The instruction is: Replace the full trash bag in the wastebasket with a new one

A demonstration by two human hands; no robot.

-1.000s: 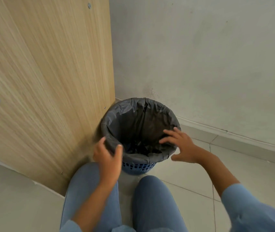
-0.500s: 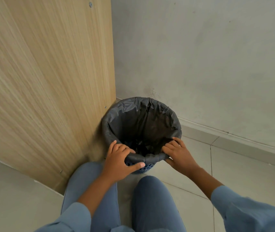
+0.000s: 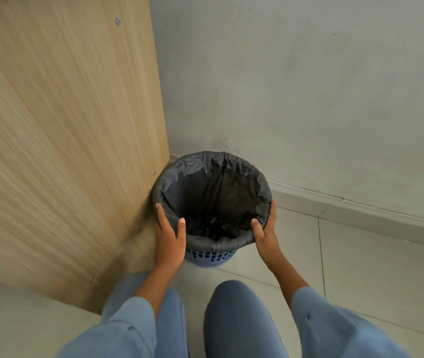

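Observation:
A blue lattice wastebasket (image 3: 211,257) stands on the floor in the corner, lined with a dark grey trash bag (image 3: 205,174) whose edge is folded over the rim. Crumpled bag plastic shows at the bottom inside. My left hand (image 3: 168,241) lies against the left outside of the rim with straight fingers, thumb on the rim's top. My right hand (image 3: 266,235) mirrors it on the right side, fingers straight along the bag's folded edge, thumb at the rim.
A wooden panel (image 3: 63,138) rises right next to the basket's left side. A grey wall (image 3: 309,99) with a skirting strip stands behind it. My knees in blue trousers (image 3: 234,313) are just in front, on a tiled floor (image 3: 360,267).
Both hands have slid from the near edge of the rim outward to its left and right sides. The fingers have straightened. The view has moved closer to the basket.

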